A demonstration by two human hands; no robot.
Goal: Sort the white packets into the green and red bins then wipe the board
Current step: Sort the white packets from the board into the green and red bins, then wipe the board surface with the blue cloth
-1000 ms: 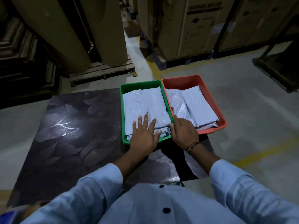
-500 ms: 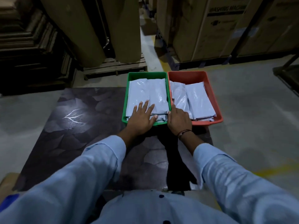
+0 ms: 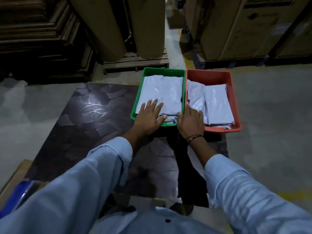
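A green bin (image 3: 163,70) and a red bin (image 3: 209,75) stand side by side at the far right of a dark leaf-patterned board (image 3: 81,125). White packets (image 3: 162,93) lie stacked in the green bin, and more white packets (image 3: 215,102) fill the red one. My left hand (image 3: 149,118) lies flat with spread fingers on the near end of the green bin's packets. My right hand (image 3: 190,123) rests over the near rims where the two bins meet, its fingers reaching into the red bin; I cannot see whether they curl on anything.
A dark cloth (image 3: 190,169) lies on the board near my right forearm. Large cardboard rolls (image 3: 108,26) stand on a wooden pallet (image 3: 135,62) behind the board. Big cartons (image 3: 236,27) line the back right. Concrete floor (image 3: 273,115) surrounds the board.
The view has pulled back and tilted, so the bins sit farther away in the frame. Both hands keep their places at the near ends of the bins, with my arms stretched out more.
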